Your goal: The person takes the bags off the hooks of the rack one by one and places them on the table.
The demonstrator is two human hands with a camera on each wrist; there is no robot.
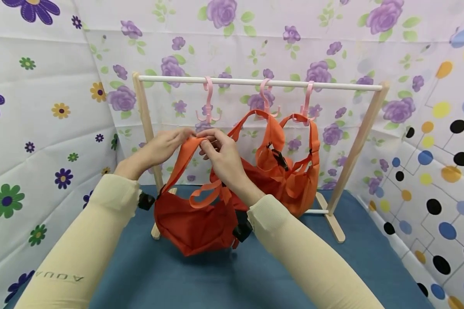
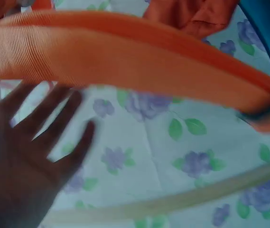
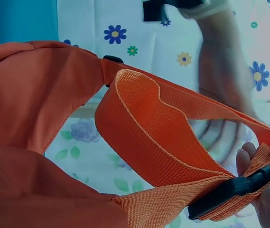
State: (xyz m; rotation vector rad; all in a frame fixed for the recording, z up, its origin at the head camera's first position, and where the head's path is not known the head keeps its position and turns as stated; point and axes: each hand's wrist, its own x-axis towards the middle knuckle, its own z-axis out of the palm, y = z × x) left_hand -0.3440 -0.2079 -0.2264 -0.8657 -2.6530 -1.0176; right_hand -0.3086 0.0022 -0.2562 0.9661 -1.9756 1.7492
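Note:
An orange-red shoulder bag (image 1: 196, 223) hangs in the air by its strap (image 1: 188, 150), in front of a rack. My right hand (image 1: 225, 156) pinches the top of that strap between thumb and fingers. Close by the pinched part, in the right wrist view, is a black buckle (image 3: 234, 190), and a loop of webbing (image 3: 144, 133) droops beside it. My left hand (image 1: 164, 148) is at the other side of the strap's top. In the left wrist view its fingers (image 2: 54, 118) look straight and spread, just below the strap.
A white rail (image 1: 239, 80) on wooden legs (image 1: 357, 148) carries three pink hooks, one (image 1: 208, 103) just above my hands. Two more orange bags (image 1: 268, 180) (image 1: 305, 189) hang from the others at the right. Blue cloth (image 1: 270, 274) covers the table; patterned cloth walls surround it.

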